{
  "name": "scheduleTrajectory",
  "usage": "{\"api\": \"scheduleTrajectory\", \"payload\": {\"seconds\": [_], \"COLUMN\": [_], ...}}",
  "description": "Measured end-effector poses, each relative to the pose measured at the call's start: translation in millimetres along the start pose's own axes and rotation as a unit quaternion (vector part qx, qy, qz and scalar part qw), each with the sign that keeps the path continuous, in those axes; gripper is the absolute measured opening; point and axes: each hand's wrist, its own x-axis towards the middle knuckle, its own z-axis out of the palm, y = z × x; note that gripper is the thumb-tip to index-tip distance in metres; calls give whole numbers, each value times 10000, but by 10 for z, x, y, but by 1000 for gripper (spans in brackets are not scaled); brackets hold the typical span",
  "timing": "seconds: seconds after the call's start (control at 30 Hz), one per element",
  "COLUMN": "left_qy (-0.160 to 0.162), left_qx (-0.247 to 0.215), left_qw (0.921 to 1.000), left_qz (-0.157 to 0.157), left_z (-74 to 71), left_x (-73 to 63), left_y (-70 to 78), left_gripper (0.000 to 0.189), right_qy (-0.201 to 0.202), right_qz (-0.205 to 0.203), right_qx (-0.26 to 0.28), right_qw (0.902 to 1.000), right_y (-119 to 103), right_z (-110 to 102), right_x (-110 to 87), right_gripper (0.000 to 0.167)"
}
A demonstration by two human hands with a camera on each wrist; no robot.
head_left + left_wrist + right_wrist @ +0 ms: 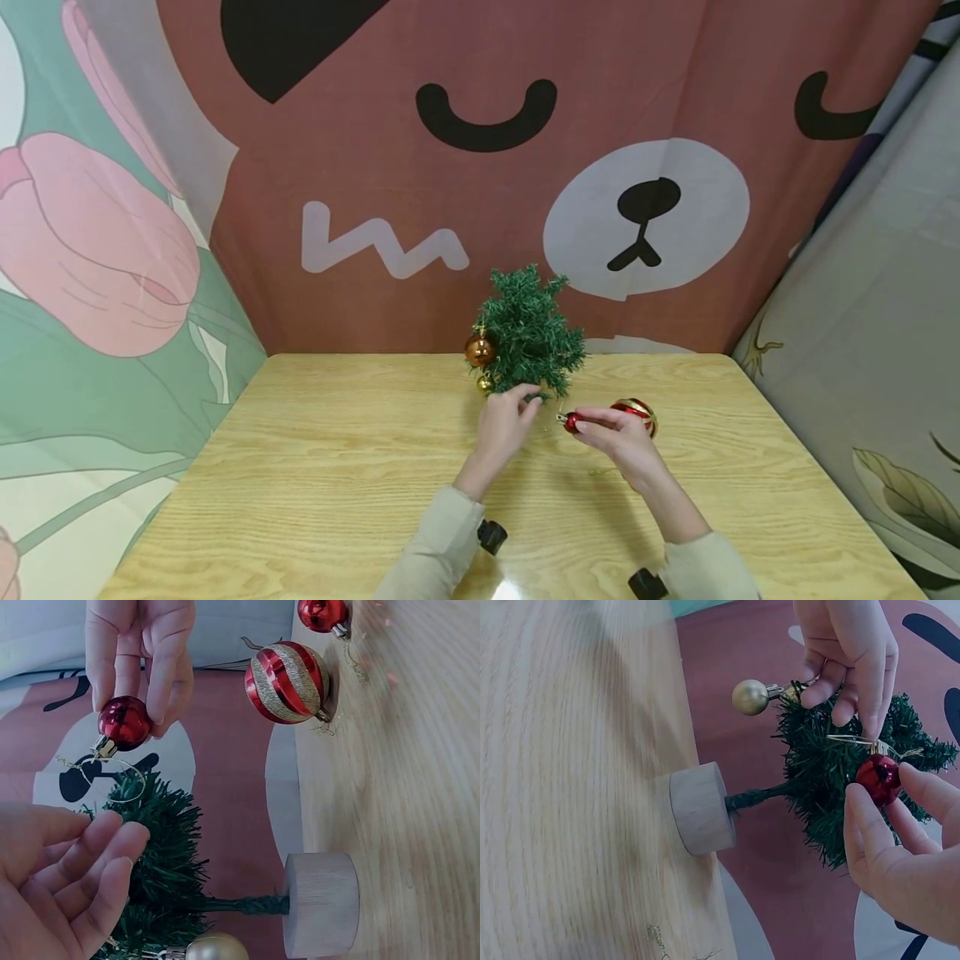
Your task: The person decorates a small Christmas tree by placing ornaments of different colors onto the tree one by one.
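Observation:
My right hand [626, 442] pinches a small shiny red bauble [878, 780] between thumb and fingers. The bauble's gold cap and thin gold loop [114, 780] face my left hand [504, 423]. That hand is close to the loop, its fingers loosely bent and apart, with nothing plainly held. Right behind both hands stands a small green artificial Christmas tree [528, 325] on a round pale wooden base [322, 904]. On its left side hang a copper-coloured bauble [480, 350] and a smaller gold bauble [485, 384].
A larger red bauble with glittery gold stripes [288, 682] lies on the wooden table [337, 467], partly behind my right hand in the head view. Another small red bauble [322, 613] lies near it. A printed cloth [360, 317] hangs at the table's back edge.

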Motion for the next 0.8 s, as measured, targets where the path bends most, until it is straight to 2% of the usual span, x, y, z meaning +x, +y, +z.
{"api": "scheduleTrajectory", "payload": {"seconds": [0.1,0.27,0.47,0.63,0.8], "left_qy": [-87,-323,-1039,-1471,-1681], "left_qx": [-296,-641,-772,-889,-1335], "left_qw": [9995,9974,9916,9851,9767], "left_qz": [25,100,-29,7,-55], "left_z": [-5,-11,-51,-52,-45], "left_x": [10,34,48,62,67], "left_y": [-4,-17,9,-2,-22], "left_gripper": [18,24,32,29,19], "right_qy": [-26,-196,-445,-481,-494], "right_qz": [-7,-62,-145,-172,-166], "right_qx": [52,113,116,168,223], "right_qw": [10000,9997,9988,9986,9984], "right_y": [-5,13,47,54,54], "right_z": [7,-1,-19,-17,-11], "right_x": [11,33,44,46,49], "right_gripper": [31,34,34,32,34]}}
